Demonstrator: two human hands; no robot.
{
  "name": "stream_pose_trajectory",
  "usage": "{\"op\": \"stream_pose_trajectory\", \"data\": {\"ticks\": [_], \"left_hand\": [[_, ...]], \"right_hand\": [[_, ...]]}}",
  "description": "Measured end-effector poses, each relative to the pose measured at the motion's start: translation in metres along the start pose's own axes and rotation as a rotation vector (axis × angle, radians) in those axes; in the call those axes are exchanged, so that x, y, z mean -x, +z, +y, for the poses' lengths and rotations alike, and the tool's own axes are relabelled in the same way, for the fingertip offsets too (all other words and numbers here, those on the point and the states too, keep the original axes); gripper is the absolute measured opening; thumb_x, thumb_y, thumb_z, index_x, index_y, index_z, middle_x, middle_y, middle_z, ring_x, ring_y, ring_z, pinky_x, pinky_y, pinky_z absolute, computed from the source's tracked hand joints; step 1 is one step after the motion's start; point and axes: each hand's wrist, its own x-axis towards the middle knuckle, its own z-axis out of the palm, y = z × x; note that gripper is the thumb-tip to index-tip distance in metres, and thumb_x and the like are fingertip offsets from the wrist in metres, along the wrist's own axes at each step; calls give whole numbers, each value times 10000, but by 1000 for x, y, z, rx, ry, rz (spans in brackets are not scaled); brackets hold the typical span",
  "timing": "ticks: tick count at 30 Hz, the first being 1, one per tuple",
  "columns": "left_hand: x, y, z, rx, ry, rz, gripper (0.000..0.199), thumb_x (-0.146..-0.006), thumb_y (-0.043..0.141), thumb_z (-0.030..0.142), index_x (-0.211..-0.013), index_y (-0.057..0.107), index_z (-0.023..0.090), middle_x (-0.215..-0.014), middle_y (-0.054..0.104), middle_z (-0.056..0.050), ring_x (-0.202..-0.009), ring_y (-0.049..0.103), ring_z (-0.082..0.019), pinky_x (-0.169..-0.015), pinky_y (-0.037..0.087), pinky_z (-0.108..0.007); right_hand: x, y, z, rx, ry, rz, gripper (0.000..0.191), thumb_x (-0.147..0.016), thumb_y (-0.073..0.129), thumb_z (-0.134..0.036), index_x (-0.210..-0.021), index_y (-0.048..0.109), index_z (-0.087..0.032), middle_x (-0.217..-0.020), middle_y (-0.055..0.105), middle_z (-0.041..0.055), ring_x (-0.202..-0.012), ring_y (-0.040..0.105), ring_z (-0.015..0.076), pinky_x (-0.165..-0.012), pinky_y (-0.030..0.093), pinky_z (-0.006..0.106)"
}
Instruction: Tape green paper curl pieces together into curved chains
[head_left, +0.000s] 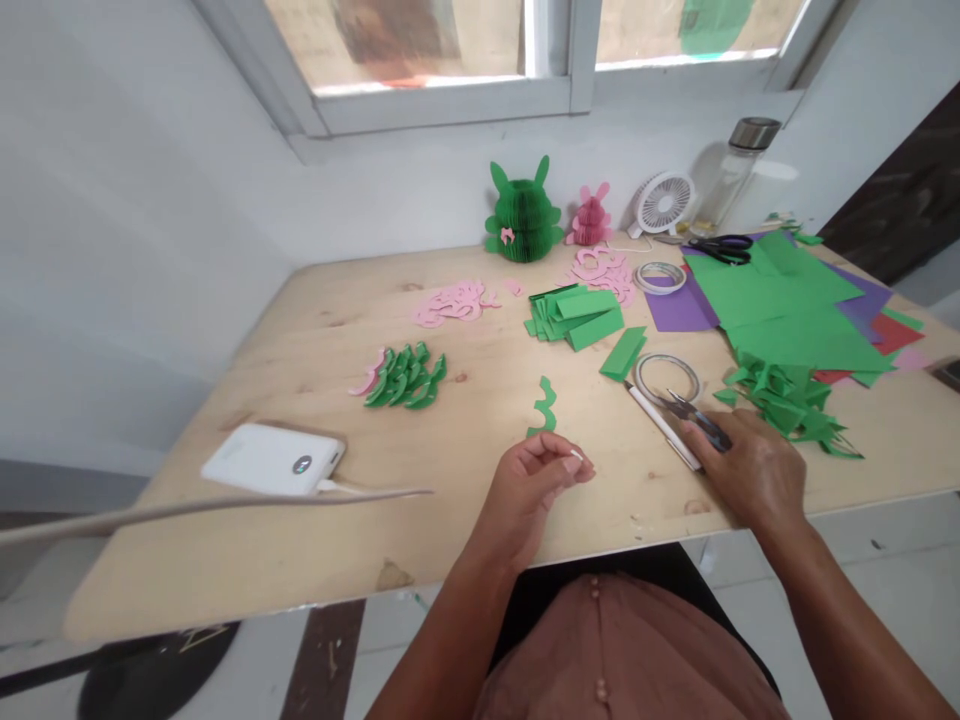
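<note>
Near the table's front edge, my left hand [541,487] is closed in a pinch, with a small white bit at the fingertips, too small to name. Just beyond it lies a wavy green paper strip [546,407]. My right hand [754,470] is closed round the dark handles of small scissors [706,424], whose tips point at a tape roll [667,380]. A white pen [662,424] lies beside that hand. Folded green paper pieces [577,316] are stacked further back, and one folded piece [624,353] lies apart from them.
Wavy green pieces [409,377] and a white power bank [274,460] with a cable are at left. Green sheets [787,300], black scissors [724,248] and green scraps [795,405] lie right. Paper figures [523,222], a fan [664,205] and a bottle [731,180] stand behind.
</note>
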Motion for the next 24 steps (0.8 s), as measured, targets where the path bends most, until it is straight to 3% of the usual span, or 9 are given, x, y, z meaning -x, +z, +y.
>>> {"op": "stream_pose_trajectory", "data": {"ticks": [6,13,16,20,24], "left_hand": [[2,0,0,2,-7,18,129,-653,744,183,-690,626,147,-717,629,-14,-730,598,-139,-785,471,-315],[3,1,0,11,6,9,133,-659,742,182,-699,620,147,-719,630,-15,-725,598,-141,-779,471,-320],[4,3,0,14,15,5,135,-660,741,183,-695,616,147,-708,630,-14,-717,598,-139,-771,470,-317],[6,4,-2,29,28,4,126,-674,736,186,-715,623,149,-715,634,-13,-722,600,-138,-789,468,-325],[11,5,-4,29,32,11,112,-689,727,186,-753,643,151,-725,637,-11,-728,597,-134,-815,462,-332]], "right_hand": [[-1,0,-1,27,-3,50,368,-871,509,-491,-944,712,-192,-773,645,60,-733,588,202,-595,349,282],[-2,3,1,-11,-14,5,395,-866,492,-503,-966,703,-185,-807,639,92,-799,585,245,-653,407,318],[-2,0,2,-80,10,71,371,-855,525,-473,-979,697,-168,-840,654,103,-842,593,256,-708,439,342],[1,-18,-15,-316,95,155,292,-869,534,-384,-969,686,-156,-850,652,95,-701,574,189,-667,453,322],[10,-41,-57,-785,62,-79,178,-867,546,-318,-922,671,-204,-796,634,34,-644,538,143,-603,437,276]]}}
